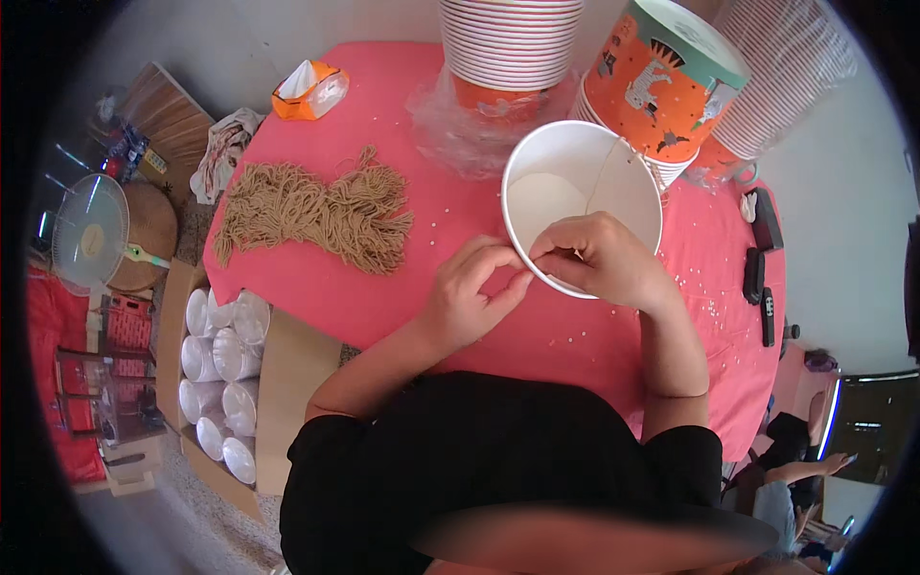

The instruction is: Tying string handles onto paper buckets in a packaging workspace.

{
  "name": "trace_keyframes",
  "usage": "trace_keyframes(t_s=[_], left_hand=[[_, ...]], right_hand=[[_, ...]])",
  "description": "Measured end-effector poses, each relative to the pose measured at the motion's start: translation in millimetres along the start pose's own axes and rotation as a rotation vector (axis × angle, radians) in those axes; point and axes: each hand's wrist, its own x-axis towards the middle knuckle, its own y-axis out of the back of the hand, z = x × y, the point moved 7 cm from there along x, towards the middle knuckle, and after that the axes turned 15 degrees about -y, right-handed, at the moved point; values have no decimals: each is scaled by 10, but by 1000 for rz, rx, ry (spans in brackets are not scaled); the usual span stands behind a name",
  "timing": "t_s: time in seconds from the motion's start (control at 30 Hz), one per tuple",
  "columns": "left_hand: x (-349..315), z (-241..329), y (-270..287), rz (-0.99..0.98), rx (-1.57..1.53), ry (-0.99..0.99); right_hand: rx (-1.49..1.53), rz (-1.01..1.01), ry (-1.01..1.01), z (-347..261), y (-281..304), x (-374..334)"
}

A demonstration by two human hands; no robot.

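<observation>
Handwork: left hand outside and right hand reaching in over the top, both half curled with fingertips drawn in close at the near-left rim of a paper bucket; from where I stand I cannot tell what is pinched between the tips.
Bucket: just over the table, white inside, its mouth turned up toward the person's head.
Strand: a thin tan twine runs from behind the right hand up to the far rim, where knotted ends hang.
Tabletop: pink cloth with small white bits scattered about, thickest to the right.
Yarn: a loose tan bundle lying left of the hands.
Floor, left: an open cardboard box holding white tubs in clear wrapping.
Right edge: a black case.
Far side: a tall bucket stack, an upturned orange bucket with animal drawings, a plastic-wrapped stack, and an orange tissue pack over to the left.
Beyond, left: an electric fan.
</observation>
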Motion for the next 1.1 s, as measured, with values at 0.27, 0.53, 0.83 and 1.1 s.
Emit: trace_keyframes(t_s=[0.27,0.53,0.83,1.1], left_hand=[[2,-45,19,53,-38,63],[12,-22,50,86,-46,45],[-9,2,15,46,-75,30],[13,46,-11,54,-58,5]], right_hand=[[246,-48,-145,108,-13,12],[284,-18,-189,97,-9,15],[287,-61,-235,115,-13,11],[261,-49,-214,87,6,-5]])
